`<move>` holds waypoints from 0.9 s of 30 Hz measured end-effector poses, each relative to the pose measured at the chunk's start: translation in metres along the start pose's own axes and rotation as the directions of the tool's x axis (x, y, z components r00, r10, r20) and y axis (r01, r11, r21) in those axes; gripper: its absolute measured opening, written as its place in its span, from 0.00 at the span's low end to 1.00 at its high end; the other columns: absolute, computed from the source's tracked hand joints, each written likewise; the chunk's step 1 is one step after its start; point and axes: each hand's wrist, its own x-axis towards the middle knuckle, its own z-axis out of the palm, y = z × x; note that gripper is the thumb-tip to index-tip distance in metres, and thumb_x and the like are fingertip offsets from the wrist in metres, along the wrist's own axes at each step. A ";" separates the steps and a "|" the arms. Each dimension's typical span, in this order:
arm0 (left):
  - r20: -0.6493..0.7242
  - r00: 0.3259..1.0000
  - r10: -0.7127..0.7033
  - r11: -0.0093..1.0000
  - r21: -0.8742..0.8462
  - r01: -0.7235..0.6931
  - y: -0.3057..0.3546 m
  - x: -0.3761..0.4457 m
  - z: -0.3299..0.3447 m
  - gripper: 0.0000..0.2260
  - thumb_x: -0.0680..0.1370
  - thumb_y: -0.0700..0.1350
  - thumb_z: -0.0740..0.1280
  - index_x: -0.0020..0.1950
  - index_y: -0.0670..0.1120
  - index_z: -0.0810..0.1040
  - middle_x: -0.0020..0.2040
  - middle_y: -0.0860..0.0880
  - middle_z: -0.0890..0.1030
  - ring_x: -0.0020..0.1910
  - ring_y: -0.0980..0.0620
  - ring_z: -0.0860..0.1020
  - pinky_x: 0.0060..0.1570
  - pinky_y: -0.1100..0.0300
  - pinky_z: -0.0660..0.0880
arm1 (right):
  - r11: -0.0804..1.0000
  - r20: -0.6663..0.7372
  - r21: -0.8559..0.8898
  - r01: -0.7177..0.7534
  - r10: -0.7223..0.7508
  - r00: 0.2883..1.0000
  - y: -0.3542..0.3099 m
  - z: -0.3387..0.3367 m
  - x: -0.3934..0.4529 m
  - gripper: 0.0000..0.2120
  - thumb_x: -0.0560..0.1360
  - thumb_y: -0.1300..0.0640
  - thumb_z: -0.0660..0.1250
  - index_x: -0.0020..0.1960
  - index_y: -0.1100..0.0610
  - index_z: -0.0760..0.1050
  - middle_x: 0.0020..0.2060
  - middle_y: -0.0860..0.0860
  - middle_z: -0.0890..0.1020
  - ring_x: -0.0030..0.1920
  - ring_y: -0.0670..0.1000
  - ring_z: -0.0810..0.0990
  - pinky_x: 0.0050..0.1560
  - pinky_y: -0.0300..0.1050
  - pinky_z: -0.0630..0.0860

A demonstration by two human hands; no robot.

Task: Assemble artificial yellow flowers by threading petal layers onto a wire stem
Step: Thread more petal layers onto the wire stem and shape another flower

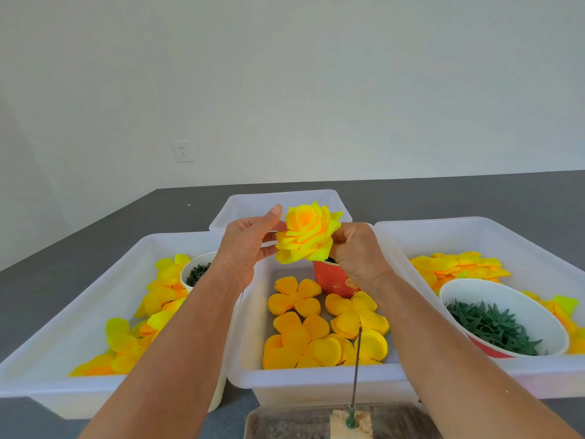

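Landmark is the middle bin [316, 380]. Largest first: four white bins in all: this one, one left of it [63, 312], one right of it [522, 236], one behind it [253, 201]. Two white bowls next: the one in the right bin [474, 288] holds green star-shaped calyx pieces, the one in the left bin [202, 261] small dark bits; too many to count in either. One red cup [332, 278] stands at the back of the middle bin.

The assembled flower [308, 234] is above the back of the middle bin, held in the air. Your left hand [243, 245] has its fingers spread, thumb up, touching the petal edges. Your right hand [357, 248] is curled under the bloom, probably pinching its base; the contact is hidden.

Handling, judged: fabric petals are light, soft and crease easily. Hold it by the base, not the petals.

About four loose petal layers [297, 296] lie flat in the middle bin; piles in the left and right bins are uncountable. One wire stem [357, 359] stands upright in a wooden block [349, 424] in front of the middle bin.
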 end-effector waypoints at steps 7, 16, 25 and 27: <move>0.043 0.996 0.082 0.996 0.024 -0.083 0.000 -0.003 0.000 0.04 0.75 0.39 0.66 0.41 0.42 0.80 0.37 0.50 0.82 0.40 0.52 0.79 0.43 0.59 0.77 | 1.000 -0.018 -0.027 -0.003 0.003 1.000 -0.002 0.001 -0.001 0.07 0.70 0.65 0.73 0.47 0.65 0.82 0.43 0.57 0.84 0.43 0.51 0.79 0.54 0.51 0.77; 0.137 0.988 -0.073 0.970 -0.220 0.102 0.005 -0.004 -0.001 0.04 0.76 0.38 0.64 0.47 0.40 0.78 0.36 0.46 0.81 0.30 0.54 0.79 0.31 0.65 0.77 | 0.996 -0.064 0.057 -0.072 0.076 0.995 -0.002 -0.001 0.001 0.10 0.69 0.63 0.73 0.50 0.64 0.82 0.46 0.59 0.84 0.45 0.52 0.81 0.55 0.53 0.77; 0.054 0.999 -0.002 1.000 -0.027 0.003 0.001 -0.002 -0.006 0.03 0.73 0.37 0.68 0.43 0.45 0.80 0.31 0.52 0.82 0.30 0.57 0.79 0.31 0.66 0.76 | 0.997 -0.076 -0.046 -0.056 0.053 0.996 0.002 -0.001 0.003 0.08 0.70 0.63 0.72 0.48 0.64 0.82 0.44 0.60 0.84 0.46 0.57 0.81 0.52 0.51 0.77; 0.025 1.000 0.019 0.999 -0.027 -0.019 0.000 -0.002 -0.006 0.04 0.73 0.37 0.69 0.42 0.45 0.80 0.31 0.53 0.82 0.30 0.57 0.78 0.32 0.66 0.76 | 0.997 -0.072 -0.059 -0.045 0.041 0.997 0.001 -0.001 0.002 0.09 0.70 0.62 0.73 0.49 0.64 0.82 0.45 0.59 0.84 0.46 0.57 0.81 0.52 0.50 0.76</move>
